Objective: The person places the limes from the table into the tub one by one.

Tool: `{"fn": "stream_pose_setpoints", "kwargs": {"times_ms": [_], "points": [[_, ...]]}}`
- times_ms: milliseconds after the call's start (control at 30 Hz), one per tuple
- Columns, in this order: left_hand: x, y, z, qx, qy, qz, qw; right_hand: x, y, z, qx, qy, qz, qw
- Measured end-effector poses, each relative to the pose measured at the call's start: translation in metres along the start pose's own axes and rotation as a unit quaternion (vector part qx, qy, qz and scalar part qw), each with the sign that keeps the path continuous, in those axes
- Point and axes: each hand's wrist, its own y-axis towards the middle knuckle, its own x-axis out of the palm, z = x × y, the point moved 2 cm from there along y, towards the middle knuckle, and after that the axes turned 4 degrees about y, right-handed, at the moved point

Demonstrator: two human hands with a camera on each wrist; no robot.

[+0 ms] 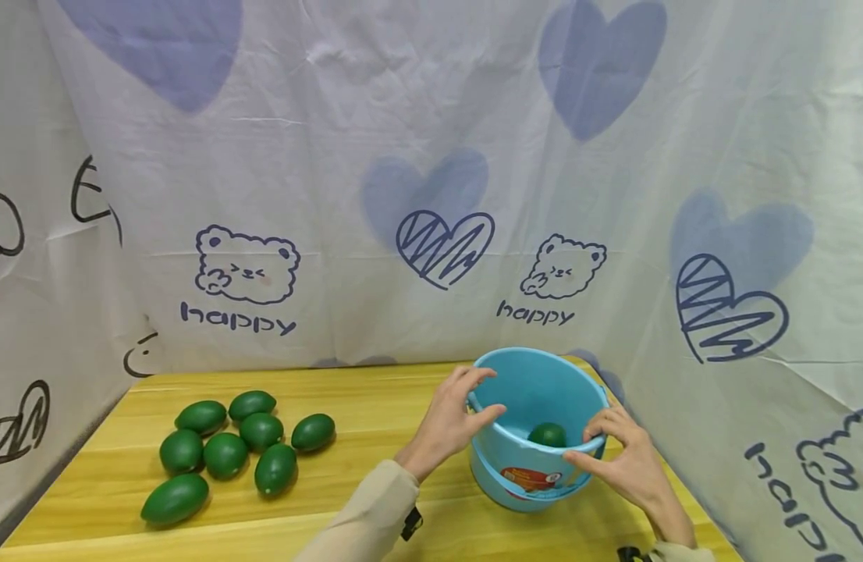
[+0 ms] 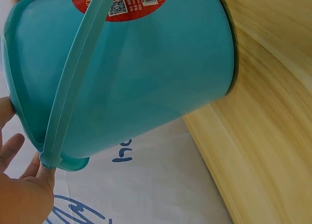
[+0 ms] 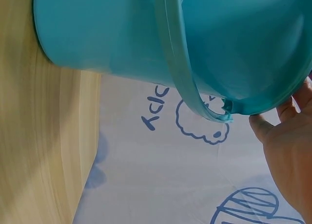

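Note:
A light-blue plastic bucket (image 1: 491, 460) stands upright on the wooden table, its carrying handle (image 2: 80, 68) hanging down at the front. Inside it lies a dark green oval fruit (image 1: 547, 435). My right hand (image 1: 631, 460) holds the right rim, fingers over the edge and thumb outside near the handle's hinge. At the left rim is my left hand (image 1: 449, 421), its thumb and index finger spread apart over the edge; other fingertips (image 2: 33, 166) touch by the hinge in the left wrist view.
Several more green oval fruits (image 1: 225, 456) lie in a loose cluster on the left part of the table (image 1: 375, 406). Behind and beside the table hangs a white sheet (image 1: 347, 195) printed with hearts and bears. A red label (image 1: 530, 478) is on the bucket's front.

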Motion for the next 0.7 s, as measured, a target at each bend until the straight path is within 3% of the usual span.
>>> {"fn": "stream_pose_setpoints", "kwargs": {"times_ms": [433,700], "points": [[0.003,-0.004,0.0,0.004,0.004,0.008,0.9999,0.0,-0.005,0.019,-0.004,0.007,-0.003,1.0],[0.004,-0.009,-0.002,0.058,0.03,0.019,0.9977,0.002,-0.007,0.018,-0.008,0.009,-0.003,0.9999]]}}
